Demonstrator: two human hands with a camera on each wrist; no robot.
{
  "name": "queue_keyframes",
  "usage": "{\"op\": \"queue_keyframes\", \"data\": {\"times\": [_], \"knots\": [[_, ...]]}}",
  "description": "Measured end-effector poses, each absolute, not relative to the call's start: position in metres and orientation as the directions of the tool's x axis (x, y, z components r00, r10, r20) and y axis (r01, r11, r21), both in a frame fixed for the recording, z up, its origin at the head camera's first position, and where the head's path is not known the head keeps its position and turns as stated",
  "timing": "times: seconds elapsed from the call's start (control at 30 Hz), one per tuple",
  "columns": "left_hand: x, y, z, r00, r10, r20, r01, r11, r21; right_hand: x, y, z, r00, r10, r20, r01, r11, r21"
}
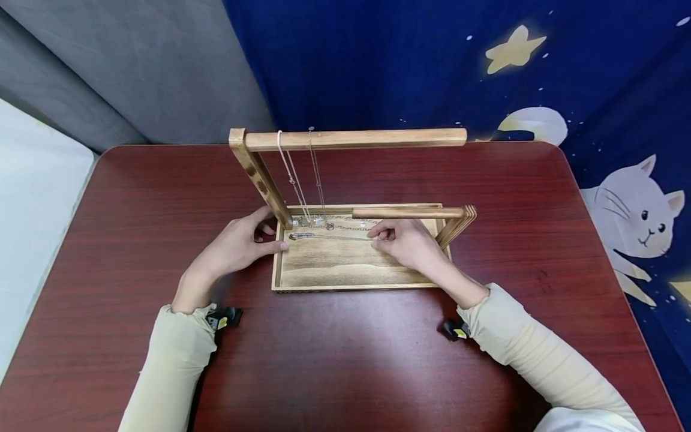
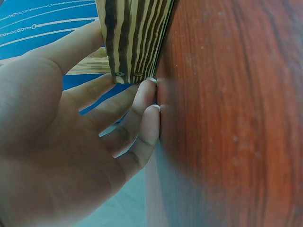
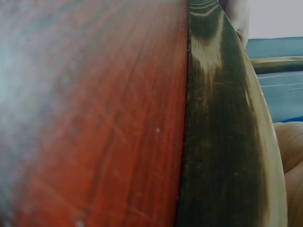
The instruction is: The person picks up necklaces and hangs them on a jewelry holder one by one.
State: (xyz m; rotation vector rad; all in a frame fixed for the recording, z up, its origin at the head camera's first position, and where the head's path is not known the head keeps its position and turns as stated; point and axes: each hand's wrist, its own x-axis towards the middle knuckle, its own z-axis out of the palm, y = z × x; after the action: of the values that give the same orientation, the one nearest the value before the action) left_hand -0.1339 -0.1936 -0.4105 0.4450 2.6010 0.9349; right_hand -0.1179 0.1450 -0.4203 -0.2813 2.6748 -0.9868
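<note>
A wooden jewelry stand [image 1: 345, 282] sits on the table, its shallow tray flanked by a tall and a short T-less post with a bar. My left hand [image 1: 232, 243] holds the tray's left end, thumb over the rim; in the left wrist view the hand [image 2: 71, 123] has its fingers against the striped wood. Inside the tray, a thin silver necklace [image 1: 335, 237] lies stretched lengthwise. My right hand [image 1: 407, 243] pinches its right end, under the short bar. Only part of this hand [image 3: 291, 146] shows in the right wrist view, behind the tray's wall.
Two necklaces, one light [image 1: 291, 174] and one darker [image 1: 316, 168], hang from the tall upper bar [image 1: 378, 138]. The short bar [image 1: 405, 213] spans above the tray's right half. More chains and pendants [image 1: 319, 221] lie along the tray's back. A curtain [image 1: 367, 60] hangs behind the table [image 1: 345, 360].
</note>
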Motion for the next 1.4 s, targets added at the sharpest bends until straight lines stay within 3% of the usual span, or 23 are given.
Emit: {"op": "queue_keyframes", "data": {"times": [0.7,1.4], "knots": [[-0.1344,-0.1945,-0.4096,-0.888,0.404,-0.22,0.163,0.723,0.671,-0.1218,0.1391,-0.4145,-0.929,-0.259,-0.265,-0.083,0.844,-0.53],[-0.1338,-0.1943,-0.4098,-0.89,0.407,-0.204,0.176,0.721,0.67,-0.121,0.1406,-0.4207,-0.923,-0.341,-0.178,-0.178,0.788,-0.589]]}}
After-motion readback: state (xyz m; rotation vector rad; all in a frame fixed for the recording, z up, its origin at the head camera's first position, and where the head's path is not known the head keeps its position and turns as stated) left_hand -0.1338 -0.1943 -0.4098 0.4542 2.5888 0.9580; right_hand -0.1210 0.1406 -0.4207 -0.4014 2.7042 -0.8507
